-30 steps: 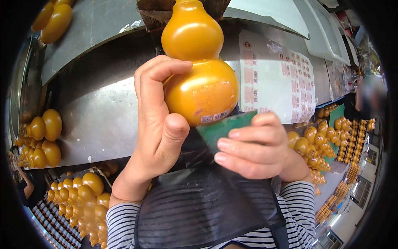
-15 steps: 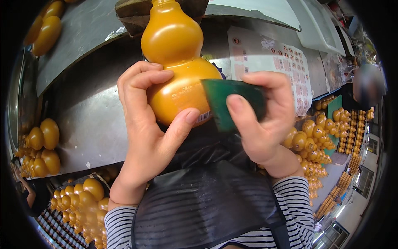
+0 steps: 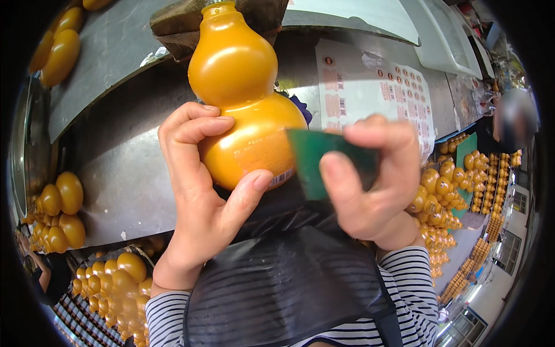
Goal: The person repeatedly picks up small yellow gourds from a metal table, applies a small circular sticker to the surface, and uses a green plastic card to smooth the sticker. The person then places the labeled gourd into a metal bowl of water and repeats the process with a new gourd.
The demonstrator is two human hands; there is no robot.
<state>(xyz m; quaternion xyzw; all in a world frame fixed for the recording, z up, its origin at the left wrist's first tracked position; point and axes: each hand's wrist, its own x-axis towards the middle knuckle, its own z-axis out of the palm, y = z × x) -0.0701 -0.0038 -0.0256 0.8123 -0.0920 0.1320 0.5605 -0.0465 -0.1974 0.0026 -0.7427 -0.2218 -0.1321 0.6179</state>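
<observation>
A glossy yellow gourd-shaped bottle leans away from me, its neck end against a brown block. My left hand grips the lower bulb, thumb on the near side and fingers on the left. A transparent label with fine print and a barcode lies on that bulb. In my right hand is a dark green scraper, pinched between thumb and fingers. Its straight edge is at the bulb's right side; whether it touches, I cannot tell. The right fingers are slightly blurred.
A partly used label sheet lies on the metal bench at the right, with a white tray beyond it. Many more yellow gourd bottles stand on both sides. Another person is at the far right.
The bottle has shifted slightly left and toward me with my left hand. My right hand and the scraper have moved a little down and right.
</observation>
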